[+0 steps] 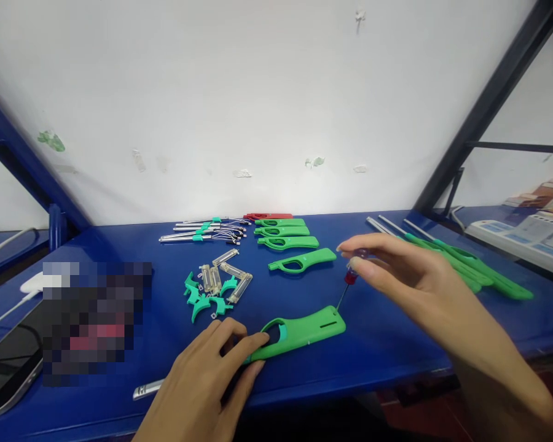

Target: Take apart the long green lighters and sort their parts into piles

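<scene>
Left hand (207, 374): fingers closed around one end of the green lighter (311, 330), near the table's (387, 350) front edge. Right hand (415, 276): fingers pinch the screwdriver (350, 279), tip at the lighter's other end. Teal triggers (203, 303) and clear canisters (242, 288) lie beyond; green casings (309, 242) sit toward the back edge.

The left hand (207, 368) covered the front of the green casing (313, 328) and the stretch between it and the metal tube (148, 390), while the right hand (405, 267) hid part of the screwdriver (351, 276), its tip too small to tell whether it met a screw. The right hand also overlapped the green lighters (502, 279) behind it. Coarse pixels blotted out a patch (96, 350) at left, and the picture's edges cut off a dark-screened device (9, 362) and a white device (516, 239).
</scene>
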### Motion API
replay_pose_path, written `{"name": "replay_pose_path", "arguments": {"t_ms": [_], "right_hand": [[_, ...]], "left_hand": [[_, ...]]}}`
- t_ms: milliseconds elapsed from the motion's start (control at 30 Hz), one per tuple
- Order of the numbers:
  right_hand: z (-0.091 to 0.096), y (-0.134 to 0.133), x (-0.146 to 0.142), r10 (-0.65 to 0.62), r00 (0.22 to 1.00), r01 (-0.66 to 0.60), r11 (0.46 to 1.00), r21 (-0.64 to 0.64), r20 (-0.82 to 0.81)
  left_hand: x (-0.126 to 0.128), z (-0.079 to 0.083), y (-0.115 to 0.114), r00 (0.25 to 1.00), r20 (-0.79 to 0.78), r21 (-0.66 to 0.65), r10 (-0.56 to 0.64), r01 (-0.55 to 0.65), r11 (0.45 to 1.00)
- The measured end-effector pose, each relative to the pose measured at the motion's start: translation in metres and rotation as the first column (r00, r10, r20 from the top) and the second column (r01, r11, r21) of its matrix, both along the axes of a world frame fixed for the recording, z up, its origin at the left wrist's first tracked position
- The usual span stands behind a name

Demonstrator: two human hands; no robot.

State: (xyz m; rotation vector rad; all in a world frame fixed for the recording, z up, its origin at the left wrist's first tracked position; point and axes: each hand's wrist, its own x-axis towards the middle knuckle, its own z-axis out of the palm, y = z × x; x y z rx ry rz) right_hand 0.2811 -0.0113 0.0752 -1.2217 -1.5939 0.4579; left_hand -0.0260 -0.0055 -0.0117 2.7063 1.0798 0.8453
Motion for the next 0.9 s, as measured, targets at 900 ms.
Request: {"name": "replay_pose_path", "arguments": {"t_ms": [900], "right_hand": [[-0.0028,0.0005,-0.0031,0.013,0.999,-0.013,1.0,-0.008,-0.049]], "left_hand": [[-0.001,-0.0003,0.0001,1.0,0.001,0.016,-0.007,0.007,1.0]]}}
